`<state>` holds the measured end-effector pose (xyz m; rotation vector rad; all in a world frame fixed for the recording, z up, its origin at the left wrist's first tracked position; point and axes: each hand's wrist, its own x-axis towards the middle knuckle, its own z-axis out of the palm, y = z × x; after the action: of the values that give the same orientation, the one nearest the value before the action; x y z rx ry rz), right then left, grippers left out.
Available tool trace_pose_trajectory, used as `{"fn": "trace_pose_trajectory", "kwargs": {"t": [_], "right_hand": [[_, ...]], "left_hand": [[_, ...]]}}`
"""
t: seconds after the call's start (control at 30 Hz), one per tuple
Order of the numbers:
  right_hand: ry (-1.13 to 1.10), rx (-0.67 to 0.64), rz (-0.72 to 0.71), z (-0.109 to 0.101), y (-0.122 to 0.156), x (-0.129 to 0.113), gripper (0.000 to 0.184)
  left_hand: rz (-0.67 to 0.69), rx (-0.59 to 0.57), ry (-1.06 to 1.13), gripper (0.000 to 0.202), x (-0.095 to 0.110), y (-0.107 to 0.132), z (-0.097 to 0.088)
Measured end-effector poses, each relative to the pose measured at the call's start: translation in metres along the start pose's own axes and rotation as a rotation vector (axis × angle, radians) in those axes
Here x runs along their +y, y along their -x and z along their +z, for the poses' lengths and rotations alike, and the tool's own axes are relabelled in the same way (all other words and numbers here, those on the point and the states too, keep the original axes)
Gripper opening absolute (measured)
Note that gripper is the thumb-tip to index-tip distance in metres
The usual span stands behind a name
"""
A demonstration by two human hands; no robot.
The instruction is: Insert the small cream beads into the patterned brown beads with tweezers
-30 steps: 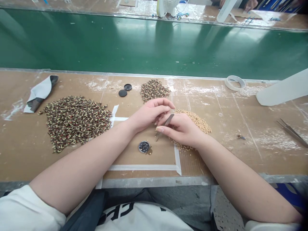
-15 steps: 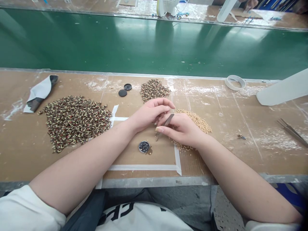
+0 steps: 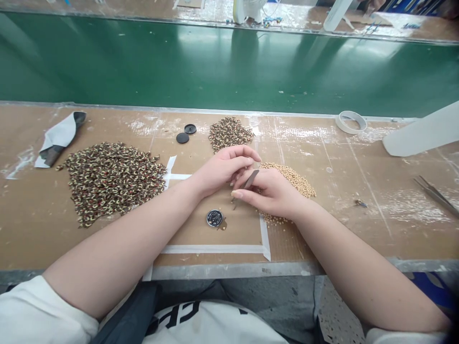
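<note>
My right hand (image 3: 274, 193) is closed around metal tweezers (image 3: 245, 184) whose tips point down-left toward the cardboard. It rests against a heap of small tan beads (image 3: 296, 179). My left hand (image 3: 224, 168) hovers just above it, fingers curled together over the tweezers' upper end; what they pinch is too small to make out. A small round metal dish (image 3: 214, 218) holding dark bits lies below both hands inside a white tape outline (image 3: 215, 249). A large pile of brown-and-cream parts (image 3: 111, 179) lies to the left, with a smaller pile (image 3: 229, 133) behind my hands.
Two black round caps (image 3: 186, 133) lie near the smaller pile. A folded grey-white cloth (image 3: 59, 138) is at far left, a tape roll (image 3: 350, 122) at back right, spare tweezers (image 3: 435, 195) at right. A green conveyor belt (image 3: 215, 67) runs behind the workbench.
</note>
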<state>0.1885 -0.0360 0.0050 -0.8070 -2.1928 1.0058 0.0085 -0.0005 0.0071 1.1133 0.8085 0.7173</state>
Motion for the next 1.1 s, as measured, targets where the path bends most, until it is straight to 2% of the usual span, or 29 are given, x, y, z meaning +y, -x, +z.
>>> {"fn": "trace_pose_trajectory", "kwargs": {"t": [0.2, 0.4, 0.57, 0.77, 0.93, 1.1], "right_hand": [[0.073, -0.028, 0.018, -0.002, 0.0, -0.002, 0.031], [0.225, -0.06, 0.057, -0.004, 0.0, -0.009, 0.033], [0.263, -0.088, 0.024, -0.001, 0.0, -0.009, 0.029], [0.108, 0.107, 0.08, -0.002, -0.001, -0.006, 0.036], [0.033, 0.19, 0.009, -0.003, -0.003, -0.009, 0.029], [-0.064, 0.452, 0.007, -0.005, -0.002, -0.006, 0.02]], "left_hand": [[0.016, 0.008, -0.01, 0.011, -0.001, -0.001, 0.0], [0.01, -0.044, 0.073, 0.011, -0.002, 0.0, -0.001], [0.022, -0.041, 0.053, 0.01, -0.001, -0.001, 0.0], [0.052, 0.01, 0.028, 0.011, -0.003, -0.002, -0.001], [0.056, 0.009, 0.006, 0.013, -0.002, -0.002, -0.001], [0.018, -0.019, -0.009, 0.022, -0.001, 0.0, 0.002]]}}
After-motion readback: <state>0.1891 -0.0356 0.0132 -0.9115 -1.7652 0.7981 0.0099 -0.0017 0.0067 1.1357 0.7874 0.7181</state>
